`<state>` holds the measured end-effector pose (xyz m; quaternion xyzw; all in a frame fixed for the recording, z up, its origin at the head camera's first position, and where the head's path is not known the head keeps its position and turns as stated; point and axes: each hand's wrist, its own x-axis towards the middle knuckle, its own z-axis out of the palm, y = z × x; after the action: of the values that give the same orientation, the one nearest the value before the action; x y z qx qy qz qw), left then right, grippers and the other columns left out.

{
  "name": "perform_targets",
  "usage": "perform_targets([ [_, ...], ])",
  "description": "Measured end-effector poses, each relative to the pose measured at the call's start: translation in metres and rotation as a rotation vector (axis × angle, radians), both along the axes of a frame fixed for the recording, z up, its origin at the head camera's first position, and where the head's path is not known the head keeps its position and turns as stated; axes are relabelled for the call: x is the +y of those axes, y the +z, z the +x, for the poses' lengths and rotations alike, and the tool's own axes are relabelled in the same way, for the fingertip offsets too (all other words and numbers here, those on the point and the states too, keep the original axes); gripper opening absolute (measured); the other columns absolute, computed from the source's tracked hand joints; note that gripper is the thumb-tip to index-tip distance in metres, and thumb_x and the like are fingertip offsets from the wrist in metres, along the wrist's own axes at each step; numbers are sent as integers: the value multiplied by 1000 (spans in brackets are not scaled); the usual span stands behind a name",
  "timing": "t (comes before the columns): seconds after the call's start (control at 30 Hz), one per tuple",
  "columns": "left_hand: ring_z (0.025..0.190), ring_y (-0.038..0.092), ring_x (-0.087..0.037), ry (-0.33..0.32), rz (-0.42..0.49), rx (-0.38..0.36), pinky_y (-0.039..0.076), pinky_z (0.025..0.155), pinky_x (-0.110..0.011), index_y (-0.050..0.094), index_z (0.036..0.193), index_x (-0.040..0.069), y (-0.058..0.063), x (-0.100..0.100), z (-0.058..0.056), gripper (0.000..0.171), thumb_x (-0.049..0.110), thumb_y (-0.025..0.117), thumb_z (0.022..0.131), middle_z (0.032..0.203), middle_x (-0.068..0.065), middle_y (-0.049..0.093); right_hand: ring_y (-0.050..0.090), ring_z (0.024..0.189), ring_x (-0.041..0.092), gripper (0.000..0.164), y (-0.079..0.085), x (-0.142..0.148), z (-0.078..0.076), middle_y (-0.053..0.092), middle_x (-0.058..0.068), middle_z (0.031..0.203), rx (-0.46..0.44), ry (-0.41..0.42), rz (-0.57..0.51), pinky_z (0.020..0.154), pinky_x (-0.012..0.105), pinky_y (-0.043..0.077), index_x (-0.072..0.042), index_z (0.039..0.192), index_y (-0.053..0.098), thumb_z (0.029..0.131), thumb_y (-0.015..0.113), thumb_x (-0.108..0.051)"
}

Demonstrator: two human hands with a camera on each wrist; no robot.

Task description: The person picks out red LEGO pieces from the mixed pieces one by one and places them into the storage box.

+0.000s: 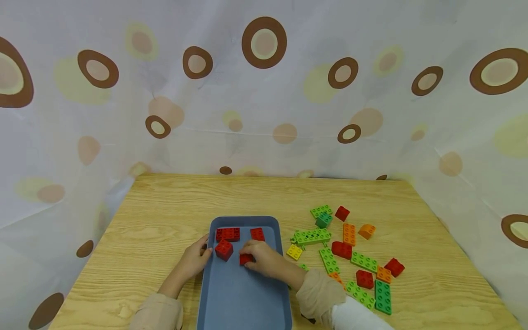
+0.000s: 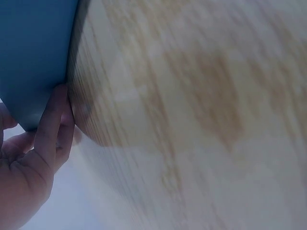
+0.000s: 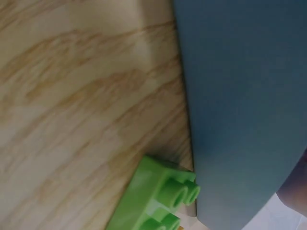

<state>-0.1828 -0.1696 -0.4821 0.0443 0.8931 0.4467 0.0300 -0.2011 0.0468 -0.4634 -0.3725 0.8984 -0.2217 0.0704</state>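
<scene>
A blue-grey tray (image 1: 247, 300) lies lengthwise on the wooden table. At its left side my left hand (image 1: 193, 260) grips the rim, thumb on top; the left wrist view shows its fingers (image 2: 48, 127) against the tray's outer wall. Inside the tray my right hand (image 1: 268, 261) pinches a red toy building brick (image 1: 245, 259), partly hidden by the fingers. Three other red bricks are in the tray's far part: a long one (image 1: 228, 234) at the back left, a square one (image 1: 224, 250) in front of it, and another (image 1: 257, 234) just beyond my right hand.
Right of the tray lie scattered bricks: a light green wheeled base (image 1: 312, 236), a yellow brick (image 1: 294, 252), an orange one (image 1: 349, 234), a dark green one (image 1: 382, 297) and several red ones. A green brick (image 3: 153, 196) sits close against the tray's right wall. A patterned curtain (image 1: 264, 110) hangs behind the table.
</scene>
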Motion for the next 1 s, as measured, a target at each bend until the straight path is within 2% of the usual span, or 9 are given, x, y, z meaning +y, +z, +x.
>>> perform_targets([
  [0.17,103,60,-39,-8,2,2,53,81,-46,43,133,-7,1,2,0,44,1,49,90,117,-32,57,61,97,20,25,-5,2,-1,66,10,103,15,13,-5,84,25,52,1,105,68,81,69,-7],
  [0.3,103,60,-39,-9,4,-4,53,81,-45,43,133,-8,1,3,0,45,1,49,90,117,-32,57,60,100,21,32,-6,4,-2,66,11,108,-5,12,-7,85,26,51,2,110,65,80,70,-8],
  [0.37,101,61,-39,-10,3,-4,53,80,-44,42,133,-9,1,3,0,45,1,49,90,115,-32,58,60,103,21,36,-3,6,-1,65,11,110,-9,5,-12,88,28,51,1,114,64,81,70,-10],
  [0.5,99,62,-39,-7,4,-11,54,78,-43,40,134,-10,2,3,0,46,1,48,90,113,-34,57,58,108,24,38,8,14,0,64,12,114,40,-6,-69,91,34,50,1,116,62,81,70,-11],
  [0.7,95,63,-38,-9,-2,-3,54,76,-42,40,133,-12,3,1,1,46,0,49,89,110,-35,58,58,107,27,37,33,35,2,62,14,114,114,-69,-236,86,36,53,1,117,61,82,68,-8],
  [0.8,96,63,-38,-8,-9,-5,54,77,-42,40,133,-12,1,1,0,46,1,48,89,110,-34,59,59,104,28,34,40,50,2,62,16,111,157,-103,-310,85,37,53,2,114,62,81,68,-6],
  [0.9,96,62,-37,-8,-11,-8,54,77,-42,40,134,-11,0,1,0,46,2,48,90,111,-33,59,59,104,30,34,43,70,2,63,18,111,202,-147,-343,85,40,53,3,112,63,80,69,-5],
  [1.0,97,62,-38,-16,-12,-9,54,77,-42,39,134,-11,0,1,0,46,2,48,90,112,-34,58,60,104,32,35,44,92,5,63,18,111,251,-219,-329,84,41,53,2,112,64,79,70,-7],
])
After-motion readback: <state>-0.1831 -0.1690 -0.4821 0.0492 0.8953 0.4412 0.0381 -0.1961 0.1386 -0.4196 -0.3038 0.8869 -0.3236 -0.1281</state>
